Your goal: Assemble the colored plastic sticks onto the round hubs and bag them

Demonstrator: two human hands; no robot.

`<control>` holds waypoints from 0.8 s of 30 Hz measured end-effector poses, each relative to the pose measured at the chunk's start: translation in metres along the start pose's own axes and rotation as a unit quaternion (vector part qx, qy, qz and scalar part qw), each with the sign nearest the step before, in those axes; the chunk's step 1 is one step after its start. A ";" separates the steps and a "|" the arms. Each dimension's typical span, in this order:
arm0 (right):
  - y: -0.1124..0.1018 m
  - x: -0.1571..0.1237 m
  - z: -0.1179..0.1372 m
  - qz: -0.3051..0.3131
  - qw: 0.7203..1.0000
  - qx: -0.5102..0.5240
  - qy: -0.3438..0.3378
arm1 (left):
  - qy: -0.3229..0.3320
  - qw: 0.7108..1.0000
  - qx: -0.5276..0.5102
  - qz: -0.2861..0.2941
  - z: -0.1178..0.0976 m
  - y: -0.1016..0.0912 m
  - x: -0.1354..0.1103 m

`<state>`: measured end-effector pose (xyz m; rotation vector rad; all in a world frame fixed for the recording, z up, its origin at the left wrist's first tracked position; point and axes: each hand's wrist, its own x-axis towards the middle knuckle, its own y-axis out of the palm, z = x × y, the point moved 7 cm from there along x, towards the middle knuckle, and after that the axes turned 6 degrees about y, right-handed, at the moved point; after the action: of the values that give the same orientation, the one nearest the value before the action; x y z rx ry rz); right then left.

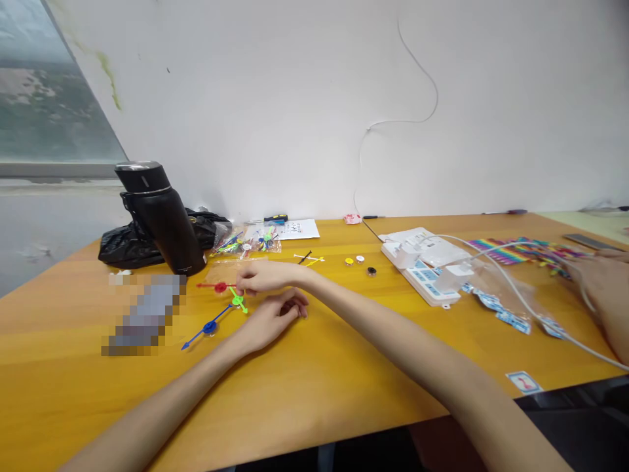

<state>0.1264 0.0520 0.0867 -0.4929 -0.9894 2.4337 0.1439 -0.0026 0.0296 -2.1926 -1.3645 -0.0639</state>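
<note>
On the orange table (314, 387) lie three small plastic arrow pieces in a row: a red one (216, 286), a green one (239, 301) and a blue one (206, 328). My right hand (263, 276) reaches across from the right, its fingertips pinched on the green piece near the red one. Just below it rests my left hand (272, 316), fingers curled loosely on the table beside the green and blue pieces, and nothing shows in it.
A black flask (160, 216) and black bag (125, 246) stand at back left, with small bags of coloured parts (246, 241) and a paper sheet (299, 229). Small round caps (360, 260), a white power strip (422, 265) with cables, and another person's hand (607, 288) occupy the right.
</note>
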 end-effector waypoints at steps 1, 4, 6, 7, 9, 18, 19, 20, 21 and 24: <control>0.007 0.010 0.002 0.025 0.999 -0.017 0.009 | 0.004 1.000 0.019 0.007 -0.002 0.000 -0.001; 0.025 0.031 0.006 0.063 0.997 -0.034 0.036 | 0.003 0.998 0.067 0.001 -0.002 -0.002 -0.003; 0.033 0.037 0.007 0.070 0.996 -0.032 0.046 | -0.003 0.996 0.083 -0.009 0.001 -0.004 -0.004; 0.034 0.039 0.007 0.066 0.996 -0.034 0.049 | -0.008 0.996 0.088 -0.011 0.003 -0.004 -0.004; 0.032 0.039 0.008 0.033 0.997 -0.044 0.050 | -0.018 0.995 0.093 -0.008 0.006 -0.004 -0.005; -0.021 -0.021 -0.031 -0.139 0.987 0.062 0.039 | 0.002 0.999 0.018 0.037 0.000 0.004 0.000; -0.028 -0.033 -0.043 -0.164 0.982 0.072 0.054 | -0.003 0.999 0.020 0.040 0.000 0.004 0.000; -0.034 -0.045 -0.057 -0.190 0.976 0.076 0.071 | -0.007 0.999 0.023 0.043 0.000 0.004 0.000; -0.039 -0.056 -0.071 -0.212 0.970 0.073 0.089 | -0.008 0.999 0.024 0.044 -0.001 0.004 0.000; -0.046 -0.090 -0.107 -0.291 0.951 0.007 0.108 | -0.009 0.998 0.022 0.050 -0.003 0.004 0.000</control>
<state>0.2658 0.0919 0.0616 -0.3844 -0.8713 1.8176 0.1479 -0.0057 0.0308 -2.2249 -1.2519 0.0222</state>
